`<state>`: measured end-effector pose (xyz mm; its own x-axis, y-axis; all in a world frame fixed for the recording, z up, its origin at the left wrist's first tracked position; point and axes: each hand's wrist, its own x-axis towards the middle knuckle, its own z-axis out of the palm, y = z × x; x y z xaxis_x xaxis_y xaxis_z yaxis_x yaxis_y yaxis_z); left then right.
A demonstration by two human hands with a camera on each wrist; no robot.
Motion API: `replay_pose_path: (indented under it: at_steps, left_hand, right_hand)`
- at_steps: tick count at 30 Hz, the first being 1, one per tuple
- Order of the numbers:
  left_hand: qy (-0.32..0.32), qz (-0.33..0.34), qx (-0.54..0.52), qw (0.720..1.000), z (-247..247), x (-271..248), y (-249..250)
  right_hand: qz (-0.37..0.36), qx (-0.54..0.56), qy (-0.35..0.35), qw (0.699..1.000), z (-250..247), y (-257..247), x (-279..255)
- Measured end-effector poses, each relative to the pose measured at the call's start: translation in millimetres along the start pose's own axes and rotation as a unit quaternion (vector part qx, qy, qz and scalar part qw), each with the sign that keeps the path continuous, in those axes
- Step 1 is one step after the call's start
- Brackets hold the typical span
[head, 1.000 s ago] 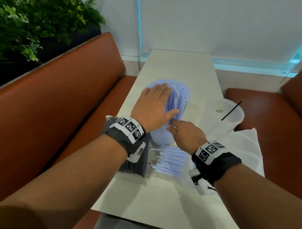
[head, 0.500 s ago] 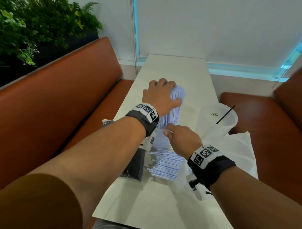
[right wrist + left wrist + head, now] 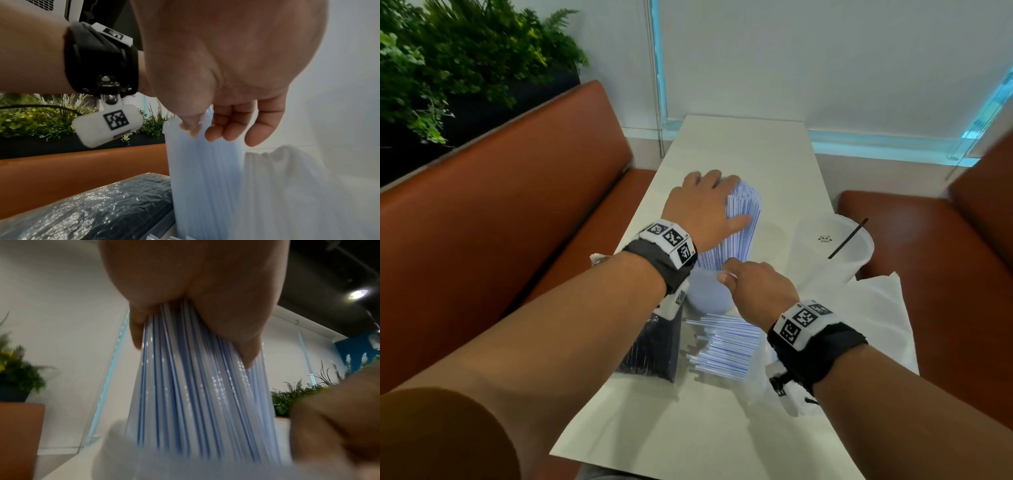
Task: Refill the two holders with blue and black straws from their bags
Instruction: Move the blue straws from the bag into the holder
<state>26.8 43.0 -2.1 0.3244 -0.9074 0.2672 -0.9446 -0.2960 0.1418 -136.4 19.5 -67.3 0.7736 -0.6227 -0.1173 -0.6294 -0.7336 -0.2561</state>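
A tight bundle of blue-striped straws (image 3: 744,222) stands upright in a translucent holder (image 3: 709,296) at mid-table. My left hand (image 3: 705,209) grips the top of the bundle, fingers and thumb curled round the blue straws (image 3: 195,378). My right hand (image 3: 755,289) is at the holder's rim, its fingers (image 3: 228,128) loosely curled and touching the lower blue straws (image 3: 205,170). The second holder (image 3: 835,253) stands to the right with one black straw (image 3: 847,238) in it. The black straw bag (image 3: 650,346) and loose blue straws (image 3: 722,344) lie near me.
A white plastic bag (image 3: 876,325) lies crumpled at the right of the white table (image 3: 739,150). Orange bench seats (image 3: 500,222) flank the table on both sides. Green plants (image 3: 465,61) stand behind the left bench. A wall closes off the table's far end.
The blue straws were fanned out wide under my flat left hand; now that hand has curled round them and drawn them into a narrow bundle. My right hand stayed at the holder's rim.
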Motion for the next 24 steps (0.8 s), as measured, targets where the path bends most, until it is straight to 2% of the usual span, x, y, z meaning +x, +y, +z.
replay_pose_path:
  at_steps: [4,7,9,11,12,15,16,17,18,19,21,22,24]
  left_hand:
    - [-0.066,-0.015,-0.018,0.998,-16.9,-3.1,-1.0]
    - [-0.059,-0.029,-0.078,0.995,-33.2,-13.0,-0.2]
    - [-0.039,-0.025,-0.112,0.993,-43.2,-26.9,-0.2]
    - [0.011,-0.030,-0.140,0.990,-51.9,-40.9,-0.5]
    - [0.057,-0.033,-0.151,0.986,-55.1,-48.5,0.4]
    - [0.234,0.013,-0.171,0.957,-53.6,-78.7,7.6]
    - [0.274,0.039,-0.184,0.943,-50.0,-89.6,11.1]
    - [0.284,0.057,-0.200,0.936,-44.6,-100.9,15.6]
    - [0.257,0.061,-0.213,0.941,-37.6,-111.7,20.4]
    - [0.198,0.052,-0.218,0.954,-28.2,-121.1,25.1]
    - [0.032,0.041,-0.175,0.983,-1.7,-134.7,32.7]
    - [-0.048,0.048,-0.141,0.988,14.1,-138.9,34.5]
    - [-0.171,0.071,-0.104,0.977,44.6,-143.2,37.2]
  right_hand:
    - [-0.014,0.003,0.013,1.000,-1.9,-0.6,-4.3]
    - [-0.024,0.046,0.109,0.993,1.4,3.8,-16.7]
    - [0.005,0.055,0.178,0.983,5.7,8.7,-26.2]
    - [0.067,0.035,0.193,0.978,11.1,17.3,-32.2]
    - [0.105,0.019,0.172,0.979,13.6,23.3,-33.1]
    - [0.203,-0.029,0.049,0.978,19.4,37.9,-33.5]
    - [0.216,-0.038,0.014,0.976,21.7,40.9,-33.4]
    - [0.221,-0.043,-0.014,0.974,24.7,43.0,-33.3]
    - [0.221,-0.042,-0.033,0.974,27.4,44.5,-33.5]
    - [0.218,-0.038,-0.040,0.974,30.4,45.9,-33.9]
    - [0.208,-0.024,-0.031,0.977,33.4,46.8,-35.7]
    - [0.202,-0.017,-0.025,0.979,33.6,47.1,-36.6]
    - [0.197,0.000,-0.026,0.980,31.7,47.0,-38.9]
